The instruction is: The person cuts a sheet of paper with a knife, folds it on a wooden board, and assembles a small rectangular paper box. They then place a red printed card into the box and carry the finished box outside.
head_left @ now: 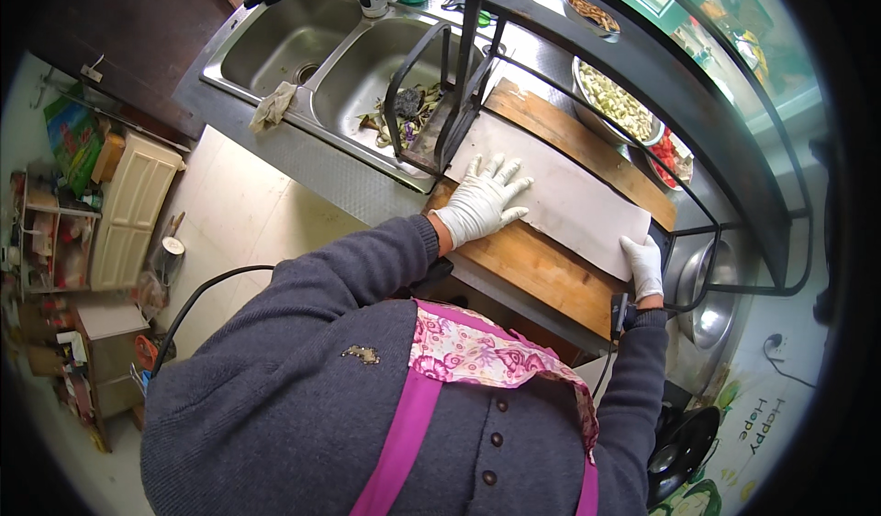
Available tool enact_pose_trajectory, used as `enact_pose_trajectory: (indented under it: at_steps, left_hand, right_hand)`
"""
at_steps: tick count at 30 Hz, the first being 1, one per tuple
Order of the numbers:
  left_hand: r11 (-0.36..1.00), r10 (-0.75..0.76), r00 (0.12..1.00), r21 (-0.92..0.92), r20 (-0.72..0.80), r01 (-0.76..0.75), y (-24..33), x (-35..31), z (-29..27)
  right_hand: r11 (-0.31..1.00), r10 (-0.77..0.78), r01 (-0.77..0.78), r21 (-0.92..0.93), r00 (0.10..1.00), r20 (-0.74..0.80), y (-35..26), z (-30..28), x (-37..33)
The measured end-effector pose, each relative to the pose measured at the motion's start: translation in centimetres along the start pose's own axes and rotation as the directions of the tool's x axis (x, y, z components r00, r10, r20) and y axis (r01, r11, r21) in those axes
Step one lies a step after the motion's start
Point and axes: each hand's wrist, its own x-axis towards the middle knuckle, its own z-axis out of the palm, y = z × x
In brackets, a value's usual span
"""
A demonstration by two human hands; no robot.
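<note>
A long, pale rectangular panel (574, 209) lies across a wooden cutting board (551, 273), within the lower part of a black metal rack (674, 66). My left hand (482, 202), in a white glove, rests flat on the panel's left part with fingers spread. At the panel's right end is my right hand (641, 264), also gloved, its fingers curled over the corner. The underside of that grip is hidden. Wood shows on both the near and far sides of the panel.
A double steel sink (330, 103) is on the left, with vegetable scraps (408, 117) in its right basin. Behind the rack stand a bowl of pale chopped pieces (615, 99) and red food (674, 158). Steel bowls (711, 300) sit at right, above a black wok (684, 452).
</note>
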Motion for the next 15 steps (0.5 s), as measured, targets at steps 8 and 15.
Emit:
enact_pose_trajectory:
  at_steps: [8, 15]
  left_hand:
    - [1.000, 0.018, 1.000, 0.018, 0.003, -0.018, 0.3, 0.3, -1.2]
    - [0.985, 0.033, 0.991, 0.166, 0.133, -0.055, 1.0, 1.4, -2.8]
  right_hand:
    - [0.919, -0.164, 0.052, -0.390, 0.952, -0.259, -1.3, 0.5, -2.4]
    - [0.674, -0.470, 0.339, -0.656, 0.882, -0.027, -5.7, 6.5, -6.1]
